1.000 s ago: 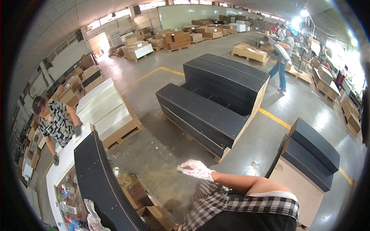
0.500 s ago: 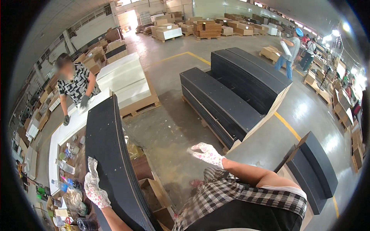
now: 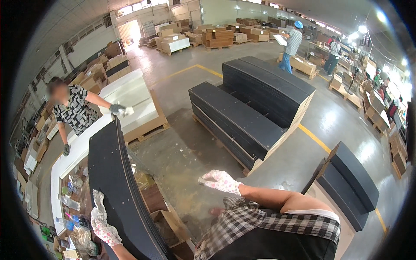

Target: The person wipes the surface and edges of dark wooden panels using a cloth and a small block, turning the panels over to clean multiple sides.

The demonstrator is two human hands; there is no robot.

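A stack of long black panels (image 3: 115, 173) runs lengthwise at my left, its top panel dotted with small holes. My left hand (image 3: 105, 227), in a white glove with pink spots, is closed on a crumpled white rag (image 3: 99, 203) that rests on the stack's left edge. Out in the air to the right of the stack is my right hand (image 3: 221, 181), in a matching glove. Its fingers and thumb come together in a pinch; whatever they hold, if anything, is too small to make out.
Across the white bench (image 3: 69, 160) stands a person (image 3: 76, 106) with a rag in one gloved hand. Bottles (image 3: 69, 202) crowd the bench near my left hand. Black panel stacks (image 3: 238, 117) sit on pallets ahead, and more black panels (image 3: 349, 186) lie at right.
The co-worker's gloved hand has swung outward over the far end of the black stack, with the rag. My view has turned slightly right; both my hands keep much the same pose.
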